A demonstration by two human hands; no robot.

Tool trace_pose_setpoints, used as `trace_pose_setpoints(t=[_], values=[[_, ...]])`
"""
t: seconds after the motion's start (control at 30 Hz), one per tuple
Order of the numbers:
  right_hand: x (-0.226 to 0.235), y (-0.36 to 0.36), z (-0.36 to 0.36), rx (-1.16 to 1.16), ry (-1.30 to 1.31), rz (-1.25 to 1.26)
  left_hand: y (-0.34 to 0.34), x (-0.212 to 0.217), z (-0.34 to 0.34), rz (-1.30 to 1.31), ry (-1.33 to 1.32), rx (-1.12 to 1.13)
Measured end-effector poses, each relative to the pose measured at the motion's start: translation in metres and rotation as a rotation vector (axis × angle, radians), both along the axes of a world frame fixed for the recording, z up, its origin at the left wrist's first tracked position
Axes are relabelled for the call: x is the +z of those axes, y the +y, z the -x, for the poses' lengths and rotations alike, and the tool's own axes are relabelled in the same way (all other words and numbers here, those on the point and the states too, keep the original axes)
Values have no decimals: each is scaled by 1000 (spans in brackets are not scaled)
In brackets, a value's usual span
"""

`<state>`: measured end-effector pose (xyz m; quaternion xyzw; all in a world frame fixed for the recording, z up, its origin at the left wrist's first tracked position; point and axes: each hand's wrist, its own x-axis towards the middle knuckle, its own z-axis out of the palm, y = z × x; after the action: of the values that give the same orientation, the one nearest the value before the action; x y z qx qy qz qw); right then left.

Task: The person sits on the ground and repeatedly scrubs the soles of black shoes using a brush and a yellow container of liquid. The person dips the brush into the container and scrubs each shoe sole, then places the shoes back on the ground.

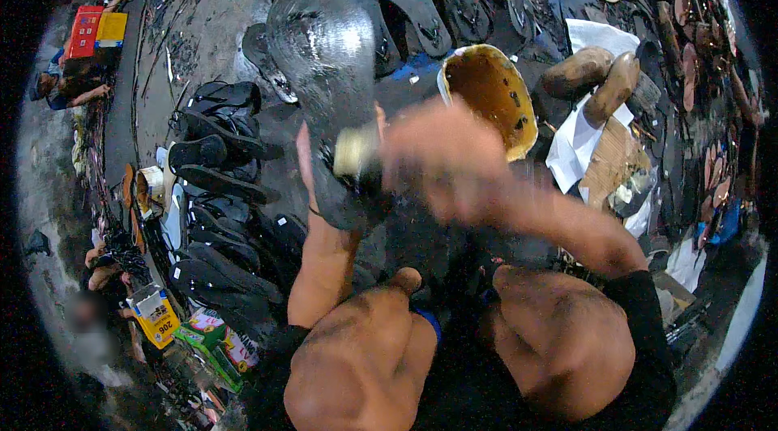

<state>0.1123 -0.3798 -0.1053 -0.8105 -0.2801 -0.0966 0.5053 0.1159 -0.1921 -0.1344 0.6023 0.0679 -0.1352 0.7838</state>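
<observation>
Held up in front of me is a black shoe sole (324,50) with a wet-looking shine near its upper end. My left hand (305,164) grips it from behind; a thumb shows along one edge, and most of the fingers are hidden. Against the lower part of the sole my right hand (446,155), smeared by motion, is closed around a brush (356,151) with a pale, blurred end. Just beyond that hand stands an open tub (531,127) with a yellowish rim and brown, glue-like coating inside.
Rows of black flip-flops (413,10) lie at the far side, and more black sandals (219,180) are stacked at left. Two brown shoe lasts (612,89) rest by white paper (575,147) at right. Small boxes (219,346) sit lower left. People (73,83) are at far left.
</observation>
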Motion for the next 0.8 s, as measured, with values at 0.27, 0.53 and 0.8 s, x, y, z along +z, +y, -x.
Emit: trace_pose_setpoints(t=[0.27, 0.53, 0.8], values=[[24, 8, 51, 295, -131, -156, 26, -25, -21, 678, 245, 39], [-7, -19, 61, 81, 175, 97, 17, -38, -100, 416, 218, 173], [-22, -59, 79, -387, 546, 8, -38, -151, -188, 384, 190, 212]])
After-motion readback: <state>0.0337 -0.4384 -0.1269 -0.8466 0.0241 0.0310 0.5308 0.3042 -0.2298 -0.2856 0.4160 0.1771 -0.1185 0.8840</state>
